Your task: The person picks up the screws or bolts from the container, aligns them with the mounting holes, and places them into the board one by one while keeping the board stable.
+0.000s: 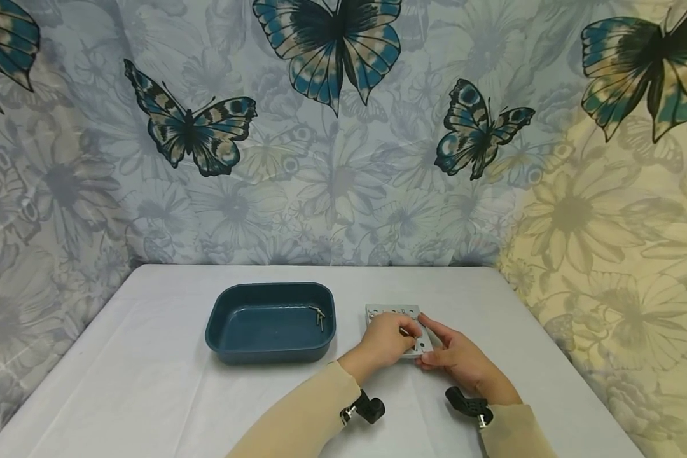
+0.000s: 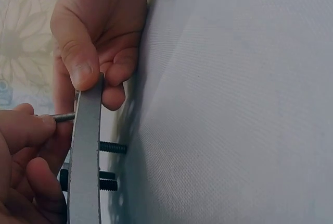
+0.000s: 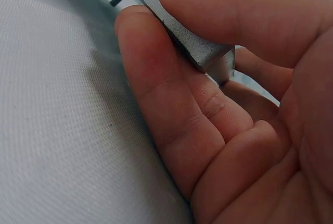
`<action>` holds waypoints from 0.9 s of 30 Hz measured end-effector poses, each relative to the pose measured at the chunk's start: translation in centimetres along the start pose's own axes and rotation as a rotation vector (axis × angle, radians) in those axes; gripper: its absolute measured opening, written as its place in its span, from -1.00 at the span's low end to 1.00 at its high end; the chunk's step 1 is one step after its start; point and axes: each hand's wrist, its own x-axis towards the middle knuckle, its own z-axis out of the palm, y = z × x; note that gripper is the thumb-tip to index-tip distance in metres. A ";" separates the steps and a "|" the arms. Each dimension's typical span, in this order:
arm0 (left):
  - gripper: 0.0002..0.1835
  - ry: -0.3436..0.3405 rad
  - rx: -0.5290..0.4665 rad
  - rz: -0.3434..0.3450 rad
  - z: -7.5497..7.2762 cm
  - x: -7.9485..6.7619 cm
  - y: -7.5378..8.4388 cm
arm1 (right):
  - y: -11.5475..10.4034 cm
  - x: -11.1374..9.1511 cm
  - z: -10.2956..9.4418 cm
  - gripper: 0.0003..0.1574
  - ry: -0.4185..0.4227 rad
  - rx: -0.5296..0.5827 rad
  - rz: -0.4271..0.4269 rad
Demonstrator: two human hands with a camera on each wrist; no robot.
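A grey metal plate (image 1: pixel 392 310) with several holes lies right of the middle of the table, tilted or raised off the cloth in the left wrist view. My left hand (image 1: pixel 385 340) is over it and pinches a thin threaded screw (image 2: pixel 63 116), whose end meets the plate's face. Several dark screws (image 2: pixel 113 147) stick out of the plate's other side. My right hand (image 1: pixel 460 359) grips the plate's right edge, thumb on one face and fingers beneath, as the right wrist view shows at the plate's corner (image 3: pixel 208 60). The left fingers hide part of the plate.
A dark blue bin (image 1: pixel 269 356) stands to the left of the plate. A few loose screws (image 1: pixel 319 316) lie inside it at the right. White cloth covers the table (image 1: pixel 149 394). A butterfly-patterned curtain (image 1: pixel 343 191) hangs behind and along the sides.
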 end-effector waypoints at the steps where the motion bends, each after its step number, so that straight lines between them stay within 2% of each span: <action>1: -0.84 -0.003 0.012 0.009 0.0 0.0 0.0 | 0.0 0.0 0.0 0.18 0.000 0.000 -0.003; 7: -0.83 -0.028 0.054 0.038 -0.3 -0.1 0.2 | -0.2 0.0 0.1 0.19 0.008 0.006 0.007; 12: -0.85 -0.039 0.018 0.003 -0.4 -0.1 0.2 | -0.3 -0.1 0.1 0.22 0.019 0.013 0.035; 15: -0.86 -0.035 -0.053 -0.046 -0.4 -0.2 0.3 | -0.3 -0.1 0.1 0.23 0.020 0.011 0.035; 18: -0.86 0.010 -0.206 -0.153 -0.8 -0.3 0.7 | -0.3 -0.2 0.2 0.24 0.029 0.010 0.045; 22: -0.80 0.143 -0.519 -0.273 -2.6 -0.5 1.2 | -0.4 -0.1 0.3 0.24 0.059 -0.028 0.071; 25: -0.73 0.215 -0.775 -0.258 -5.5 -0.7 0.9 | -0.4 -0.1 0.4 0.25 0.077 -0.056 0.074; 27: -0.66 0.223 -0.905 -0.233 -8.0 -0.9 0.4 | -0.4 0.0 0.4 0.25 0.080 -0.056 0.071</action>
